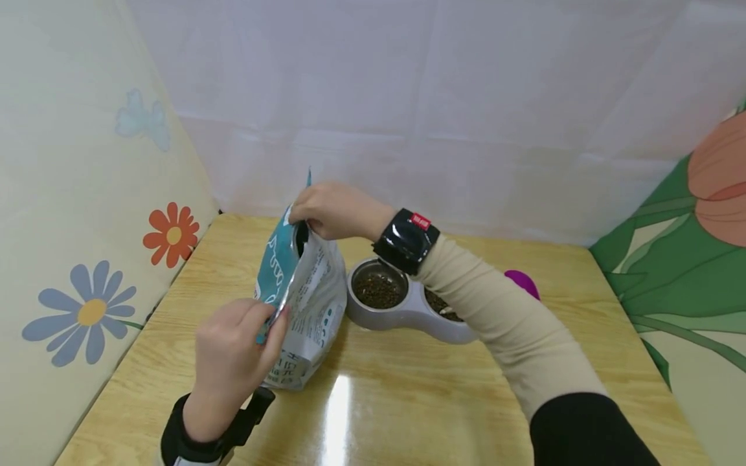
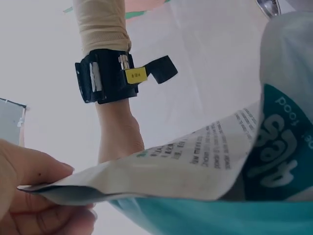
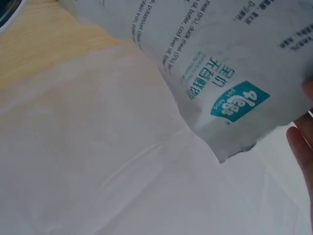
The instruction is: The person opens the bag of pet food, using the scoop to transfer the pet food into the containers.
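A teal and silver pet food bag [image 1: 303,304] stands on the wooden table [image 1: 408,401], its top open. My left hand [image 1: 233,356] pinches the near corner of the bag's top edge. My right hand [image 1: 332,210] grips the far end of that top edge. In the left wrist view the bag [image 2: 195,166] fills the lower frame, with my left fingers [image 2: 29,196] pinching its edge. The right wrist view looks at the printed side of the bag [image 3: 234,63]; my right fingertips [image 3: 303,142] show at the right edge.
A grey double pet bowl [image 1: 402,304] with brown kibble sits right of the bag, partly under my right forearm. A purple object [image 1: 522,282] lies behind the forearm. Floral panels wall the table's left and right, a white sheet hangs behind.
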{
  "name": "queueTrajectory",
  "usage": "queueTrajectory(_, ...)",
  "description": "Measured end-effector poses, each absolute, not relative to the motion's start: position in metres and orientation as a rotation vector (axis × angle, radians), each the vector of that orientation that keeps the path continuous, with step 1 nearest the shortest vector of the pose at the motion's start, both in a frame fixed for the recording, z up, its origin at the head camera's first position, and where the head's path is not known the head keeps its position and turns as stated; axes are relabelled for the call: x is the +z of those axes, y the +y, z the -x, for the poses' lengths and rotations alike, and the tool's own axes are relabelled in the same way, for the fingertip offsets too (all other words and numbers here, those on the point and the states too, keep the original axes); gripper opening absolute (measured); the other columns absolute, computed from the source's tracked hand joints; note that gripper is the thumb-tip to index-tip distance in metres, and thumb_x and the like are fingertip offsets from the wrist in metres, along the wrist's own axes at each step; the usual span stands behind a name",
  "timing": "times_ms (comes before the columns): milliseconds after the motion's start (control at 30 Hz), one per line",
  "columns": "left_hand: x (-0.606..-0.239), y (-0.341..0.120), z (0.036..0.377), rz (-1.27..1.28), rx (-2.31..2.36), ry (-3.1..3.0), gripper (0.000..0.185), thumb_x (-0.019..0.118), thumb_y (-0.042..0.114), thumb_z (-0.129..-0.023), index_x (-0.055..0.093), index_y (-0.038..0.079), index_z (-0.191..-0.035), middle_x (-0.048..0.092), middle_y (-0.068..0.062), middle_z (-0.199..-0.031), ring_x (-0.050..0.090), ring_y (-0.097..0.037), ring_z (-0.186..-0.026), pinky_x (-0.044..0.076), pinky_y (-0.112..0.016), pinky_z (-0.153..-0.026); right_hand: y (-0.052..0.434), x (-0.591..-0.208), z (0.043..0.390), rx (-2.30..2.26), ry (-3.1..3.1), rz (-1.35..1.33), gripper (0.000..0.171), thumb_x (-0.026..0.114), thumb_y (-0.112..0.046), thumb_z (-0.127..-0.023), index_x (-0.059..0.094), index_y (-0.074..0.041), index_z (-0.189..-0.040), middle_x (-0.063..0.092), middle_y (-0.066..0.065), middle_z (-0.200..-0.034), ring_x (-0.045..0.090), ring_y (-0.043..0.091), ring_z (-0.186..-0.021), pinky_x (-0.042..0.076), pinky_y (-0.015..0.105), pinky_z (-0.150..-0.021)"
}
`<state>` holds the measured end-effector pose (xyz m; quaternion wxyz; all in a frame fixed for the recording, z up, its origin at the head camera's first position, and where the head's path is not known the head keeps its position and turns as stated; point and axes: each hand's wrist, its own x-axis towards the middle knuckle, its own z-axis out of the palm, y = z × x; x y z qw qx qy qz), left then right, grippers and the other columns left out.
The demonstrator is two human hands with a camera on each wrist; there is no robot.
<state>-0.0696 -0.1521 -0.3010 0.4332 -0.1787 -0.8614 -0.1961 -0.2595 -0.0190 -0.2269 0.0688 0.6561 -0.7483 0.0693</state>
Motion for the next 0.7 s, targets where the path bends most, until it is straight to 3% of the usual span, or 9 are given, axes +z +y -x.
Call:
queueTrajectory(133, -0.302, -0.15, 0.07, 0.465, -0.475, -2.143, 0.044, 0.043, 0.027, -0.091, 0.059, -0.002, -0.062, 0.055, -0.007, -0.055, 0.044, -0.014, -0.043, 0.036, -0.025, -0.038, -0.02, -0.224, 0.259, 0.107, -2.256, -1.961, 0.023, 0.049, 0.003, -0.085, 0.069, -0.007, -0.09, 0.068, 0.004, -0.089, 0.062, 0.018, -0.083, 0.047, 0.026, -0.075)
queueTrajectory(300, -0.305, -0.149, 0.072, 0.468, -0.485, -2.138, 0.047, 0.04, 0.031, -0.092, 0.058, 0.0, -0.062, 0.051, -0.002, -0.053, 0.038, -0.009, -0.042, 0.03, -0.02, -0.037, -0.022, -0.224, 0.257, 0.008, -2.247, -1.922, 0.02, 0.049, 0.003, -0.083, 0.065, -0.006, -0.075, 0.063, 0.003, -0.073, 0.052, 0.018, -0.064, 0.044, 0.027, -0.062)
queueTrajectory(433, -0.305, -0.149, 0.073, 0.476, -0.505, -2.134, 0.045, 0.041, 0.03, -0.091, 0.058, 0.0, -0.063, 0.053, -0.003, -0.054, 0.039, -0.009, -0.042, 0.031, -0.02, -0.037, -0.021, -0.225, 0.254, -0.018, -2.257, -1.897, 0.02, 0.051, 0.002, -0.085, 0.068, -0.008, -0.082, 0.066, 0.003, -0.081, 0.059, 0.017, -0.073, 0.047, 0.027, -0.067)
queueTrajectory(567, -0.306, -0.15, 0.075, 0.485, -0.528, -2.133, 0.041, 0.042, 0.028, -0.089, 0.059, 0.0, -0.064, 0.054, -0.004, -0.056, 0.04, -0.009, -0.043, 0.032, -0.02, -0.038, -0.02, -0.224, 0.247, 0.004, -2.229, -1.963, 0.023, 0.057, 0.005, -0.079, 0.069, -0.008, -0.093, 0.067, 0.005, -0.094, 0.061, 0.02, -0.09, 0.047, 0.028, -0.078)
queueTrajectory(700, -0.308, -0.15, 0.076, 0.489, -0.537, -2.122, 0.042, 0.042, 0.029, -0.09, 0.058, 0.001, -0.063, 0.054, -0.004, -0.055, 0.039, -0.009, -0.043, 0.031, -0.02, -0.038, -0.022, -0.224, 0.24, -0.02, -2.21, -1.986, 0.021, 0.06, 0.005, -0.073, 0.068, -0.009, -0.087, 0.067, 0.004, -0.091, 0.06, 0.019, -0.088, 0.045, 0.027, -0.081)
